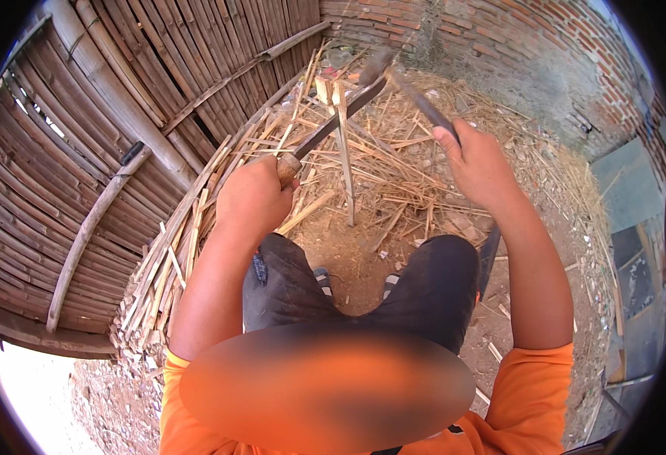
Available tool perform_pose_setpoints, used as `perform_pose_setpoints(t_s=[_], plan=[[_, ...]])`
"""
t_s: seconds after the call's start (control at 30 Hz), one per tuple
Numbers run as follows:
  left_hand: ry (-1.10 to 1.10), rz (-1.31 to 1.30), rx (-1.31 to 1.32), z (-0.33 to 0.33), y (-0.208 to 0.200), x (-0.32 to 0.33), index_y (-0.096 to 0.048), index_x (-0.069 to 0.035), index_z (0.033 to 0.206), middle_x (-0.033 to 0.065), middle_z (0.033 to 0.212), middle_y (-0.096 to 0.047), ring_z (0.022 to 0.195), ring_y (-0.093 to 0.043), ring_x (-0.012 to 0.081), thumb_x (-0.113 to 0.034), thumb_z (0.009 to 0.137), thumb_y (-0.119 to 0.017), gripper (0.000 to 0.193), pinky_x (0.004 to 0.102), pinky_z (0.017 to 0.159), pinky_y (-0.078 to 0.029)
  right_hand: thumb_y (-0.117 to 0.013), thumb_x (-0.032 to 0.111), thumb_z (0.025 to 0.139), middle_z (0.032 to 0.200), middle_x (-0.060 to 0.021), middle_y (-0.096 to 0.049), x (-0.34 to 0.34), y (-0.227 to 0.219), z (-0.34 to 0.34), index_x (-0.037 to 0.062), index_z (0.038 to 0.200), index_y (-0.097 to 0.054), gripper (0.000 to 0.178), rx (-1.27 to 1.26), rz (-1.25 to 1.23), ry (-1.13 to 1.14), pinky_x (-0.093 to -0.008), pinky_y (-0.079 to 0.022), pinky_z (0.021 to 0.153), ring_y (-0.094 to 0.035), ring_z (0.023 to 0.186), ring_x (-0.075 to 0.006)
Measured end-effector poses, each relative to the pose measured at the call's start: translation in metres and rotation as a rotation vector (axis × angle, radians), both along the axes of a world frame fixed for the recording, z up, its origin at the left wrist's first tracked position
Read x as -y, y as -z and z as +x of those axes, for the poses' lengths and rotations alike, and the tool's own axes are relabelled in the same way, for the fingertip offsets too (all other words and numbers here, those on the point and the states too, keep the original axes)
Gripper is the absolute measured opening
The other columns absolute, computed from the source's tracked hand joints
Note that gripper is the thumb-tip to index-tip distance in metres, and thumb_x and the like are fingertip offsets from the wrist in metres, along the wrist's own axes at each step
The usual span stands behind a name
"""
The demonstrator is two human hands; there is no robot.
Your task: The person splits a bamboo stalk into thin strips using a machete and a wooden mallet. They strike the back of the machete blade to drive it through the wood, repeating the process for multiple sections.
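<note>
My left hand [251,196] is closed round the wooden handle of a machete [320,139], whose dark blade slants up and to the right. The blade sits in the upper part of an upright pale piece of wood [345,163], whose top is split in two. A hammer [425,106] is gripped in my right hand [479,161], its handle slanting up and to the left. Its blurred head is at the far end of the blade; whether the two touch I cannot tell.
Split wood strips [401,159] lie heaped on the dirt ground beyond my knees, and more are piled along the bamboo wall [143,83] at left. A brick wall [492,45] closes the far side. Grey sheets [633,186] lean at the right.
</note>
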State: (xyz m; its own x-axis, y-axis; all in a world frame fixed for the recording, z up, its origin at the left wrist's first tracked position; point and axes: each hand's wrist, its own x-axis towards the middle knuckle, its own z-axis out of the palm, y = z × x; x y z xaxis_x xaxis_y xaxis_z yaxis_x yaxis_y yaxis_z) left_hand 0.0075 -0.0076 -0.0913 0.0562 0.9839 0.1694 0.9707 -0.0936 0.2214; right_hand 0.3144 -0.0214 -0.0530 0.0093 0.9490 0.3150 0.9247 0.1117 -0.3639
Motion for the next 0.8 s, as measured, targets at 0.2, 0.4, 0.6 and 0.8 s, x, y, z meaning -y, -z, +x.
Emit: perform_pose_setpoints(t_s=[0.2, 0.4, 0.6, 0.8], plan=[[-0.014, -0.040, -0.037, -0.004, 0.000, -0.002, -0.065, 0.000, 0.099, 0.0235, 0.093, -0.071, 0.094, -0.067, 0.0432, -0.041, 0.088, -0.072, 0.043, 0.0516, 0.083, -0.051, -0.048, 0.052, 0.103, 0.072, -0.0178, -0.061, -0.007, -0.010, 0.025, -0.0028, 0.095, -0.061, 0.056, 0.111, -0.084, -0.039, -0.0473, -0.046, 0.067, -0.058, 0.068, -0.0341], [-0.048, -0.045, 0.010, 0.005, 0.011, -0.008, -0.065, -0.001, 0.100, 0.0252, 0.093, -0.070, 0.094, -0.066, 0.0438, -0.040, 0.088, -0.073, 0.042, 0.0522, 0.082, -0.051, -0.048, 0.054, 0.103, 0.070, -0.0142, -0.056, -0.003, -0.036, 0.032, -0.0016, 0.095, -0.059, 0.057, -0.431, 0.306, -0.052, -0.0442, -0.045, 0.066, -0.054, 0.066, -0.0268], [-0.041, -0.040, -0.024, 0.010, 0.005, -0.012, -0.066, -0.001, 0.101, 0.0254, 0.094, -0.070, 0.095, -0.067, 0.0429, -0.039, 0.088, -0.072, 0.040, 0.0510, 0.082, -0.052, -0.049, 0.052, 0.103, 0.070, -0.0143, -0.058, -0.020, 0.007, 0.023, -0.0009, 0.094, -0.060, 0.055, 0.253, -0.092, -0.103, -0.0450, -0.045, 0.062, -0.055, 0.064, -0.0276], [-0.088, -0.046, -0.015, 0.018, 0.012, -0.014, -0.066, -0.001, 0.097, 0.0236, 0.095, -0.071, 0.094, -0.068, 0.0417, -0.034, 0.087, -0.073, 0.035, 0.0509, 0.083, -0.053, -0.049, 0.052, 0.103, 0.068, -0.0127, -0.058, -0.013, -0.024, 0.041, -0.0003, 0.091, -0.060, 0.055, -0.047, 0.028, -0.101, -0.0431, -0.047, 0.063, -0.056, 0.062, -0.0277]])
